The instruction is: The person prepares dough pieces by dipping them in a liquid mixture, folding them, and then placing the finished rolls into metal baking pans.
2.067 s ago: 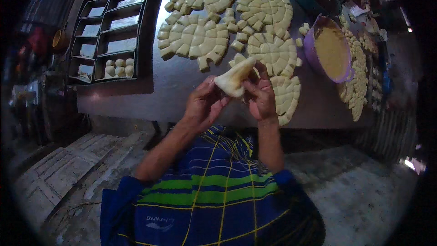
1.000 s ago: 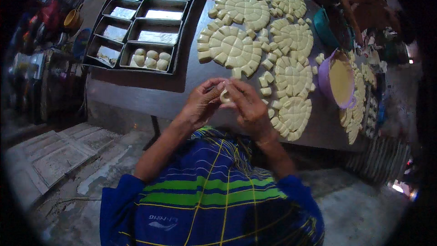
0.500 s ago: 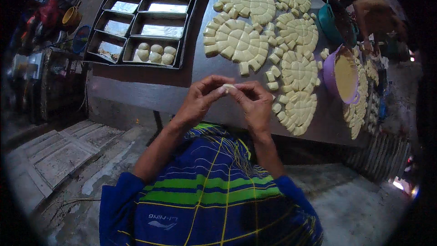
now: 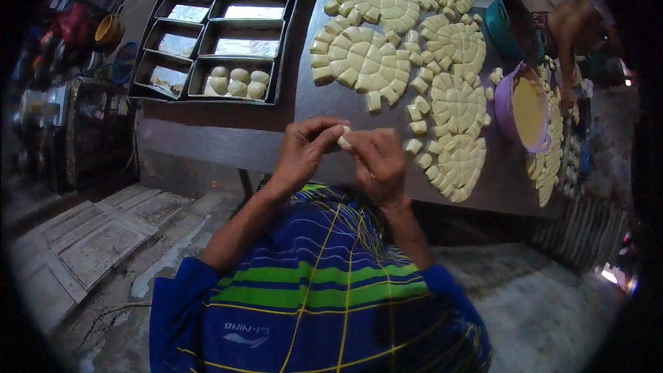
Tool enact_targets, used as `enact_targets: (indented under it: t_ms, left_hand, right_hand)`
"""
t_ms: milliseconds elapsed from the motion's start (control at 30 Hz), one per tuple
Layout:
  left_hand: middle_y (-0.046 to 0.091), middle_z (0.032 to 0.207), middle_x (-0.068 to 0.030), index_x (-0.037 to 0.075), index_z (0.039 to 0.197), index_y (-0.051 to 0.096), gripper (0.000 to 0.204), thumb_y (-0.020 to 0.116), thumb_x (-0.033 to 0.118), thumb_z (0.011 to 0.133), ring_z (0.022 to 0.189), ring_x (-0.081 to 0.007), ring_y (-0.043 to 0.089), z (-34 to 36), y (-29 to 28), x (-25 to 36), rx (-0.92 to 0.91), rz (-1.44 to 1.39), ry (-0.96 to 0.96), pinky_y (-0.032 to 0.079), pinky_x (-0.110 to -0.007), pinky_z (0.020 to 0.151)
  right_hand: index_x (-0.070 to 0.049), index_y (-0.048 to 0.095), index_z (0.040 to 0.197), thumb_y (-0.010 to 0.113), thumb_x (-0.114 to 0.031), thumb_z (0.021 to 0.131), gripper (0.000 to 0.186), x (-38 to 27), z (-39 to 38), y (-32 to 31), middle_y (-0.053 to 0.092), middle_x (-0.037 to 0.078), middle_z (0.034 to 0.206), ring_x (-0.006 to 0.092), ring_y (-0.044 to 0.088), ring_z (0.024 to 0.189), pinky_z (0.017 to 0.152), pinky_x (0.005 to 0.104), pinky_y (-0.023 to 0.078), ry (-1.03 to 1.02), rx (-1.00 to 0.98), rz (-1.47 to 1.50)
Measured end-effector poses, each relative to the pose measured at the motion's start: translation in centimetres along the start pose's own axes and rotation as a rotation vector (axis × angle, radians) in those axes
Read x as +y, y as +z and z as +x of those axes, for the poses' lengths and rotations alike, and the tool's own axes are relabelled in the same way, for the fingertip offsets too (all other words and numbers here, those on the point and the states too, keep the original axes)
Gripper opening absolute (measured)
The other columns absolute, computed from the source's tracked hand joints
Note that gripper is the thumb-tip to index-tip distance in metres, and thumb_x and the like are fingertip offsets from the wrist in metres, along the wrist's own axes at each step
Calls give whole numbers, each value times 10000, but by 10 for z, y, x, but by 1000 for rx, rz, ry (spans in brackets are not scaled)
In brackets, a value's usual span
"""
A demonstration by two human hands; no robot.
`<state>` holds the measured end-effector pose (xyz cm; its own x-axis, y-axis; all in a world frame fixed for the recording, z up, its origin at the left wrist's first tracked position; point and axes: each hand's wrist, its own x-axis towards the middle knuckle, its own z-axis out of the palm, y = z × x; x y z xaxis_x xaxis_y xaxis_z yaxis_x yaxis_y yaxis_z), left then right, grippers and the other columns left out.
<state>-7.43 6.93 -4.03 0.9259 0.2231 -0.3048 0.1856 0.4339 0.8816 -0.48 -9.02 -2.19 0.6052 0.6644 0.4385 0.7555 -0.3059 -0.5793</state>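
My left hand [image 4: 304, 152] and my right hand [image 4: 380, 162] meet above the near edge of the metal table [image 4: 207, 148], both closed around a small piece of pale dough [image 4: 344, 137], pinched between thumbs and fingers. Beyond them lie several flattened rounds of dough [image 4: 359, 62], scored into segments, with loose cut pieces [image 4: 419, 83] around them. To the left, a dark set of rectangular baking tins [image 4: 198, 60] has several smooth dough balls [image 4: 238, 76] in its lower right compartment.
On the right stand a purple basin [image 4: 504, 97] of yellowish mixture and a teal tub [image 4: 501, 31], with more dough beyond. Another person [image 4: 573, 41] is at the far right. An orange container [image 4: 108, 27] is at the left. The floor shows below the table.
The larger, stretched dough between my fingers is now a small, mostly hidden piece, and my fingers have drawn together. The other person at the far right has moved. The view has shifted slightly.
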Motion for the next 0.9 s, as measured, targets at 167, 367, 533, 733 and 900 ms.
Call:
enact_targets:
  t_ms: [167,367,533,733,900]
  left_hand:
    - [703,1010,-86,-43,1087,672,243,666,148,937,957,-124,644,-5,-5,8,-115,81,56,543,-279,831]
    - [715,978,-74,-33,1063,692,232,706,130,900,915,-106,643,-3,-6,2,-92,99,81,521,-269,816]
    - [720,951,-74,-21,1033,707,192,720,94,880,876,-111,648,1,-2,-9,55,118,69,520,-264,794]
    - [692,1007,-127,9,1230,492,387,675,5,889,952,-171,661,2,3,-21,94,45,95,546,-304,840]
    - [673,1028,-149,51,1384,308,651,641,-82,841,984,-195,656,-3,4,-15,-14,-112,0,551,-330,850]
  right_hand:
    - [-38,695,1074,785,-90,771,320,-12,17,-9,662,98,937,230,650,819,759,345,532,365,-24,185]
    - [7,733,966,787,-104,801,206,4,15,3,695,117,920,164,671,791,706,298,542,557,-60,433]
    - [22,747,888,714,-80,846,115,10,19,-6,715,115,920,162,662,867,760,295,523,644,-157,468]
    - [23,747,867,719,-116,858,142,24,2,5,726,113,885,139,665,822,718,268,516,793,-130,603]
    - [-1,713,1010,713,-46,850,166,33,-11,4,702,73,991,117,647,895,783,263,535,916,-212,901]
